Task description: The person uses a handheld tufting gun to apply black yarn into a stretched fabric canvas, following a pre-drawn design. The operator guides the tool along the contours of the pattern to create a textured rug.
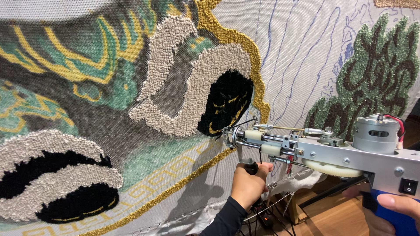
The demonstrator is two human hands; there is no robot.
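With the left hand (248,183) clenched round the front grip and the right hand (389,209) wrapped on the blue handle, the silver metal tufting gun (323,150) presses its needle into the stretched grey backing cloth (297,65), where a tilt could tear it.

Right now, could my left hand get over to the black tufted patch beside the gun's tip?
Probably yes. The left hand grips the tufting gun's front handle just below the black patch, with only open cloth between, though it would have to let go first.
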